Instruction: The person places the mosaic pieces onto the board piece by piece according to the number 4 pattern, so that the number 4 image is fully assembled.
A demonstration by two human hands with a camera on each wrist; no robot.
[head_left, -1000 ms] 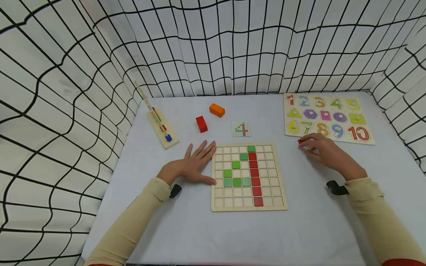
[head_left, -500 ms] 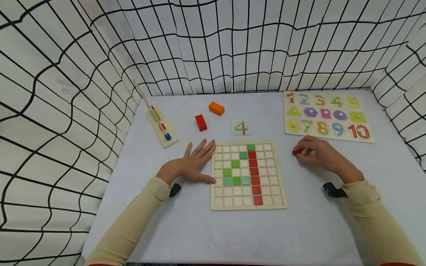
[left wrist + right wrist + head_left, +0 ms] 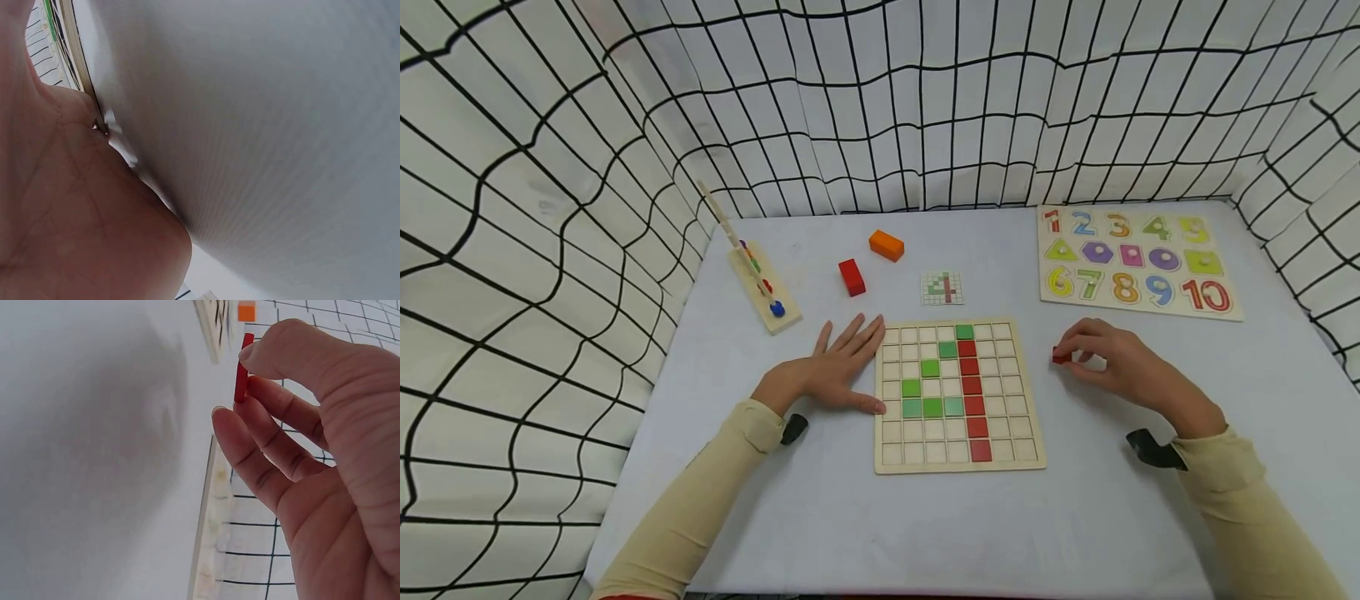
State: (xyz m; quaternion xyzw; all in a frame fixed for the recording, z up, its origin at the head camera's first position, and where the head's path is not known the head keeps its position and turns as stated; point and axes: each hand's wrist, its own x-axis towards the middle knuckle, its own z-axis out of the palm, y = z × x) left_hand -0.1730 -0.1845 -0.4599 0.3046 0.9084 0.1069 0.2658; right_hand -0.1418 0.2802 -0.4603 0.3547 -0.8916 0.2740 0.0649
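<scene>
A wooden grid board (image 3: pixel 1019 433) lies mid-table, with green tiles (image 3: pixel 932 407) and a column of red tiles (image 3: pixel 972 386) set in its squares. My left hand (image 3: pixel 835 375) rests with spread, straight fingers at the board's left edge; in the left wrist view its palm (image 3: pixel 81 212) faces the white cloth. To the right of the board, my right hand (image 3: pixel 1112 362) pinches a small red tile (image 3: pixel 242 375) between thumb and fingers, held on edge above the cloth. A small pattern card (image 3: pixel 942 288) lies behind the board.
A number puzzle board (image 3: pixel 1138 262) lies at the back right. A red block (image 3: pixel 852 277) and an orange block (image 3: pixel 887 246) sit behind the left hand. A wooden stand with coloured beads (image 3: pixel 766 287) is at the back left. Black netting (image 3: pixel 880 108) surrounds the table.
My right hand has come away from the number puzzle, moving left and nearer with the red tile towards the grid board. The left hand has stayed in place.
</scene>
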